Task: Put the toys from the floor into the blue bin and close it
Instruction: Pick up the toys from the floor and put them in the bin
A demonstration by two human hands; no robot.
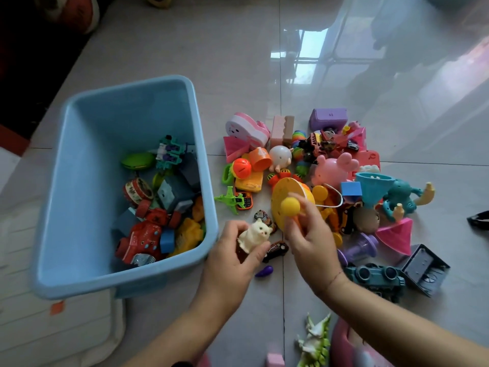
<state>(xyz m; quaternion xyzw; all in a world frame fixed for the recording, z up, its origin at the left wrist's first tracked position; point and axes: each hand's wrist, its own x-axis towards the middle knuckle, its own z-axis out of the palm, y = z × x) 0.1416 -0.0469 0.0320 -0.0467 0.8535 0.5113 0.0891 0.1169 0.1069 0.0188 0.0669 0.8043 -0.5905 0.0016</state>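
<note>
The open blue bin [66,197] stands on the floor at the left, with several toys lying in it, among them a red car [143,241] and a green toy [137,160]. My left hand [230,260] holds a white cat figure [255,234] just beside the bin's near right corner. My right hand [312,239] grips a yellow round toy [288,205] by its orange handle, lifted over the pile. A heap of toys covers the floor at the right: a pink pig [334,168], a teal funnel [373,188], a purple box [328,118].
A small dark toy car [275,250] and a purple eggplant [264,271] lie between my hands. A teal truck [375,278] and grey piece [423,268] sit at right. A green dinosaur [316,343] lies near my arm. A white lid-like panel [66,327] lies under the bin at the lower left.
</note>
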